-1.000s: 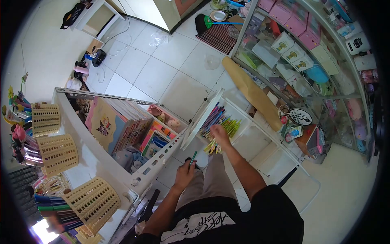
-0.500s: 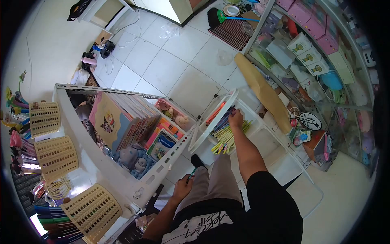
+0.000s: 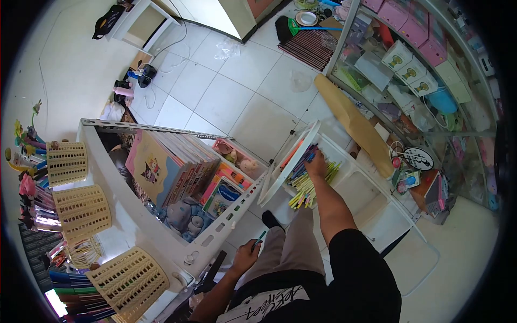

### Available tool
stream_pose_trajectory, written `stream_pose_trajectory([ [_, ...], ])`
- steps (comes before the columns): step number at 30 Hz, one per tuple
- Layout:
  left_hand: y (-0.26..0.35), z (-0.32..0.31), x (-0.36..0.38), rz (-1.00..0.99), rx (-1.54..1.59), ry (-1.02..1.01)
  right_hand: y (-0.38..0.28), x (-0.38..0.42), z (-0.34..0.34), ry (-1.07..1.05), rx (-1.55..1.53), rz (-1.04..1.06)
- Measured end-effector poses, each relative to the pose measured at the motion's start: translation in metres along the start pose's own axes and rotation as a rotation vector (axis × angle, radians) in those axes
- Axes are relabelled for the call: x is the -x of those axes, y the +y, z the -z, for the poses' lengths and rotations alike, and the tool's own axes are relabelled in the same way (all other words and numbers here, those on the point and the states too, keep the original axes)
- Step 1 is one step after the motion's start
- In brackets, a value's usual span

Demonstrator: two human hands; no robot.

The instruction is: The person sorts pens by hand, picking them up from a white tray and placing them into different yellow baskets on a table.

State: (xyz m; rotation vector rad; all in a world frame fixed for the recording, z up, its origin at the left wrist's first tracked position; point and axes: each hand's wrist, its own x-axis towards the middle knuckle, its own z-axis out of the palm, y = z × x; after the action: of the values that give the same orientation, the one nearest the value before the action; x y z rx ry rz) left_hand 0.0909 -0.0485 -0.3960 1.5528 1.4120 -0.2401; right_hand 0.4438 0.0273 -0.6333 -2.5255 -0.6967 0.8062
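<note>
My left hand point(image 3: 246, 257) is closed around a slim teal pencil point(image 3: 259, 241), held upright-slanting over my left thigh. My right hand point(image 3: 317, 164) reaches into a white plastic drawer point(image 3: 355, 180), its fingers pinched at a bunch of dark blue pencils point(image 3: 303, 161). Beneath and in front of that hand lies a loose heap of yellow-green pencils point(image 3: 303, 192), some with coloured ends. Orange pencils point(image 3: 294, 152) lie along the drawer's left side. My fingertips are partly hidden among the dark pencils.
On the left, a white metal rack point(image 3: 215, 239) holds books point(image 3: 156, 167), blue plush-like figures point(image 3: 186, 215) and a pink basket point(image 3: 237, 156). Woven cream baskets point(image 3: 129, 282) with pens stand on its top. A glass cabinet point(image 3: 414, 81) and a brown paper roll point(image 3: 355, 126) are at right.
The camera view has shifted slightly, so the scene sits a little lower and to the right. My right hand stays at the dark blue pencils; my left still holds the teal pencil.
</note>
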Motion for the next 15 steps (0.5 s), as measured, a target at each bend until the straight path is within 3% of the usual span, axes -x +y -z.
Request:
stream_pose_trajectory([
  [15, -0.009, 0.005, -0.001, -0.024, -0.053, -0.029, 0.022, 0.004, -0.019, 0.089, -0.001, 0.067],
])
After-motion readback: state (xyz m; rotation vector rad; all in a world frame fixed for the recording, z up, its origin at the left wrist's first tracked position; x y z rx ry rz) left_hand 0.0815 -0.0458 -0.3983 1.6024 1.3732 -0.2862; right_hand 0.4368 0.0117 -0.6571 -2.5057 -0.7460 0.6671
